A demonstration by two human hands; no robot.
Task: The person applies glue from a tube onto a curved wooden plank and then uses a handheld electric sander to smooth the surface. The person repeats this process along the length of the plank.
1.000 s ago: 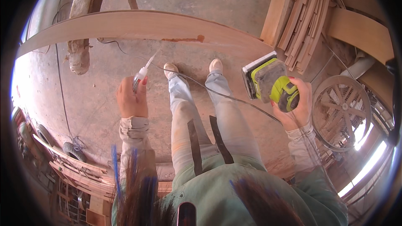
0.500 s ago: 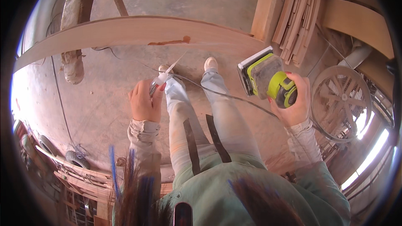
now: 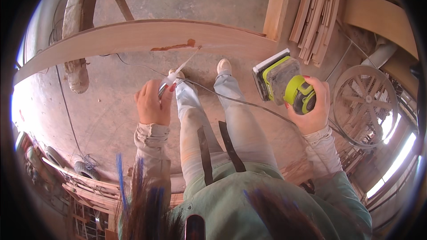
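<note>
My right hand (image 3: 315,106) is closed around the round green-and-black grip of a power sander (image 3: 281,79), its flat square pad turned up and to the left. In my left hand (image 3: 153,103) I pinch a small bottle (image 3: 169,80) with a whitish top and a long, thin, pointed nozzle. The nozzle tip is at the lower edge of a long pale wooden board (image 3: 111,38); whether it touches the wood I cannot tell. A reddish-brown patch (image 3: 173,46) marks the board just left of the tip.
A dark cord (image 3: 240,101) runs from the right across my legs. Stacked wood strips (image 3: 316,18) lie at the far right, above a large spoked wheel (image 3: 368,100). A thick wrapped post (image 3: 76,73) stands under the board on the left. Tyres (image 3: 86,170) lie at lower left.
My left hand has tilted slightly, and the nozzle tip has moved up and right to the board's edge. The board sits a little further left in view. The sander is held nearly still.
</note>
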